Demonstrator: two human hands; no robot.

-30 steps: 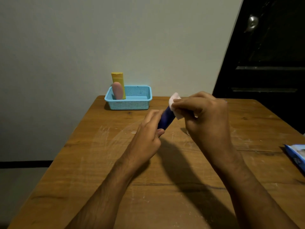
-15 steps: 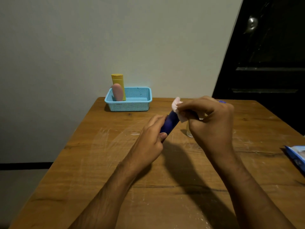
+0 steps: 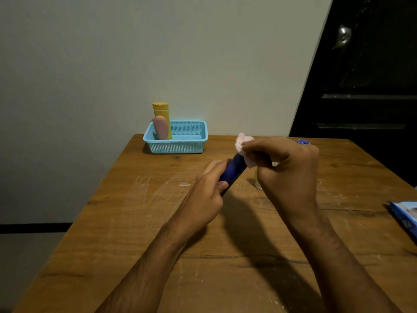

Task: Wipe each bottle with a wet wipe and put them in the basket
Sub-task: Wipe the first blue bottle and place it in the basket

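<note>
While the left hand grips the dark blue bottle near the basket, above the surface, the right hand pinches a wet wipe around its upper end.

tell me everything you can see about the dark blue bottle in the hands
The dark blue bottle is a slim, smooth cylinder, plastic by its look, with no label visible. It is held above the wooden table, tilted so its upper end points up and to the right. The left hand grips its lower end, hiding the base. The right hand presses a white wet wipe round its upper end, so the top or cap cannot be seen. Only the middle of the body shows.
</note>
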